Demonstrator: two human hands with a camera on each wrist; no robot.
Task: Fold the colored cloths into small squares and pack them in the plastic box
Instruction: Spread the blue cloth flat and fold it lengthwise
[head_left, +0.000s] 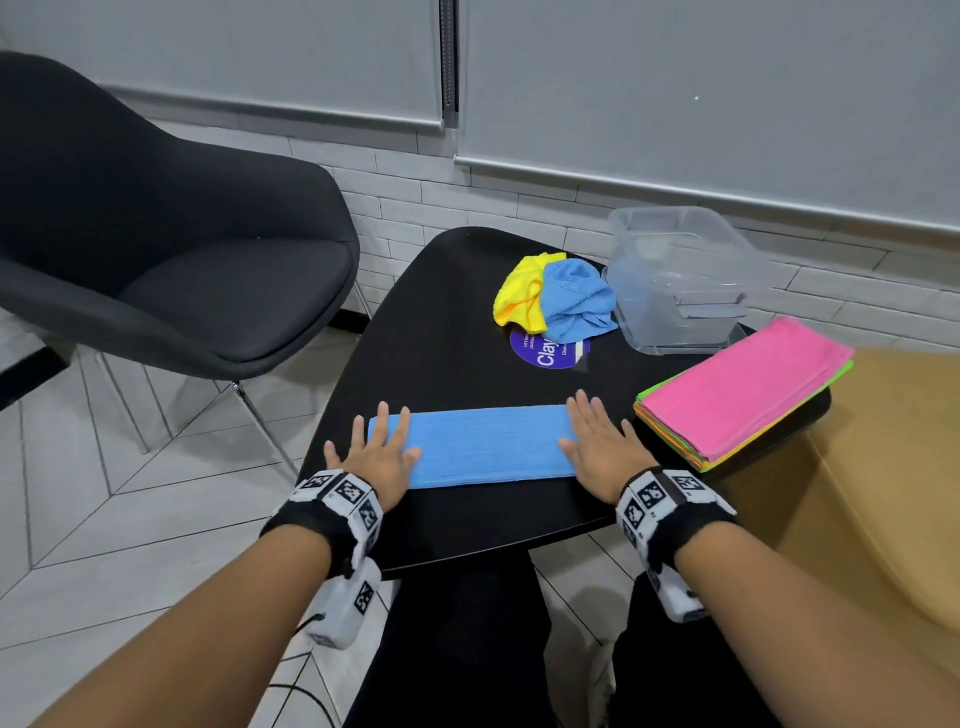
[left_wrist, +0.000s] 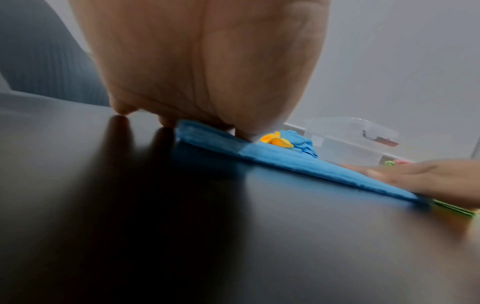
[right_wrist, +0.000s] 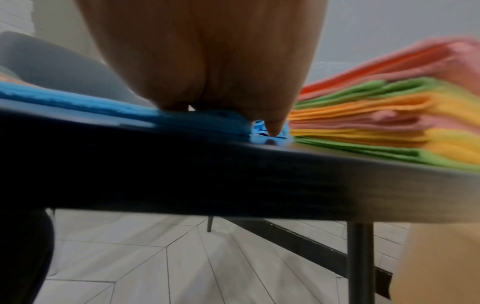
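A blue cloth (head_left: 488, 447) folded into a long narrow strip lies across the near part of the black table (head_left: 452, 312). My left hand (head_left: 376, 452) presses flat on its left end, fingers straight. My right hand (head_left: 597, 444) presses flat on its right end in the same way. The left wrist view shows the blue cloth (left_wrist: 285, 162) running off to my right hand (left_wrist: 420, 176). In the right wrist view the blue cloth (right_wrist: 130, 111) lies under my palm. The clear plastic box (head_left: 680, 280) stands at the far right of the table.
A crumpled yellow cloth (head_left: 519, 293) and a crumpled blue cloth (head_left: 576, 301) lie beside the box, over a round purple sticker (head_left: 545, 353). A flat stack of cloths with pink on top (head_left: 743, 395) sits at the right edge. A dark armchair (head_left: 156, 234) stands left.
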